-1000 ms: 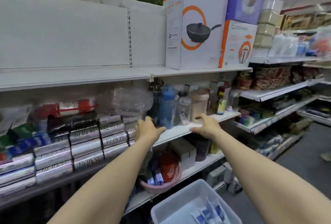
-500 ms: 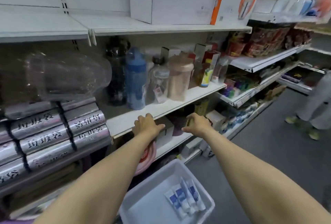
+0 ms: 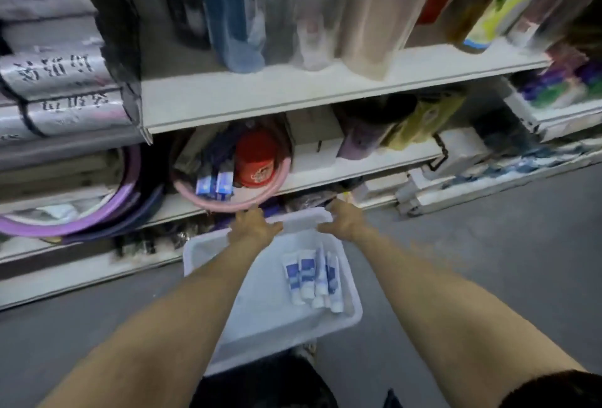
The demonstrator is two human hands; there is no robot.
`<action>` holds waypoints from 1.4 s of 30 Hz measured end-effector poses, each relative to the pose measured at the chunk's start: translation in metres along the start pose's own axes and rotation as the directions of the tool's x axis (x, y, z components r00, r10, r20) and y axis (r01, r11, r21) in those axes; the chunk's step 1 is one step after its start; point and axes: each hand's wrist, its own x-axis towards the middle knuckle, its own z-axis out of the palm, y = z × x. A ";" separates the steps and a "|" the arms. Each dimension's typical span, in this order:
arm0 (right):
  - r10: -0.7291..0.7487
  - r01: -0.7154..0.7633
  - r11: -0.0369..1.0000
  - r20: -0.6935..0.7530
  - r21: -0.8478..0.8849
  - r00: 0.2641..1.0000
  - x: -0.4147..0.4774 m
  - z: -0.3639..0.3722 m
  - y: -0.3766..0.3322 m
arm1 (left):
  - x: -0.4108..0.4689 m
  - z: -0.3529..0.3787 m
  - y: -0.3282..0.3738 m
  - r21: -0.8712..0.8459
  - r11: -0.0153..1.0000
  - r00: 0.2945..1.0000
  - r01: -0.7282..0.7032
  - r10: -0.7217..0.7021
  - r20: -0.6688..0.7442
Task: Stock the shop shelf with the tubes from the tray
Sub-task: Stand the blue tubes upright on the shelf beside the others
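Both hands, left hand (image 3: pixel 255 226) and right hand (image 3: pixel 345 222), rested loosely curled and empty on the tray (image 3: pixel 202 254) far rim; tubes (image 3: pixel 312 277) lay behind them, lengthwise toward me, nearer my right

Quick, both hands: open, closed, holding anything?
Left hand: on the tray far rim, grip unclear.
Right hand: same rim, grip unclear.

Translucent plastic tray (image 3: pixel 342 316), glossy tubes (image 3: pixel 308 277)
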 end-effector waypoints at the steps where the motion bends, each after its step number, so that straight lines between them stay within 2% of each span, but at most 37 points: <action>1: 0.024 -0.025 1.000 0.052 0.017 0.998 0.005 0.013 0.011 | 0.003 0.016 -0.009 -0.017 0.999 0.998 0.047 -0.046 0.035; 5: 0.106 -0.113 0.993 0.197 0.026 0.975 0.028 0.065 0.055 | 0.012 0.073 -0.037 -0.138 0.975 0.974 0.172 -0.147 0.174; 9: 0.140 -0.177 0.980 0.322 0.088 0.936 0.045 0.109 0.081 | 0.024 0.121 -0.057 -0.280 0.901 0.929 0.330 -0.257 0.267; 13: 0.151 -0.240 0.946 0.361 0.218 0.920 0.066 0.151 0.098 | 0.036 0.160 -0.075 -0.363 0.822 0.887 0.439 -0.333 0.320; 17: 0.203 -0.358 0.867 0.409 0.348 0.890 0.076 0.171 0.093 | 0.049 0.184 -0.085 -0.392 0.757 0.842 0.523 -0.387 0.376; 23: 0.283 -0.475 0.776 0.444 0.415 0.850 0.093 0.195 0.090 | 0.072 0.200 -0.096 -0.426 0.704 0.811 0.568 -0.393 0.433; 30: 0.302 -0.545 0.712 0.507 0.443 0.807 0.102 0.223 0.091 | 0.089 0.206 -0.120 -0.476 0.572 0.735 0.669 -0.411 0.539; 34: 0.329 -0.618 0.653 0.572 0.437 0.752 0.104 0.226 0.095 | 0.093 0.207 -0.132 -0.496 0.495 0.689 0.713 -0.368 0.624; 38: 0.337 -0.676 0.610 0.636 0.414 0.694 0.102 0.227 0.097 | 0.094 0.206 -0.137 -0.467 0.512 0.668 0.721 -0.336 0.664; 42: 0.300 -0.728 0.491 0.692 0.478 0.657 0.093 0.223 0.098 | 0.089 0.201 -0.131 -0.503 0.508 0.693 0.700 -0.310 0.651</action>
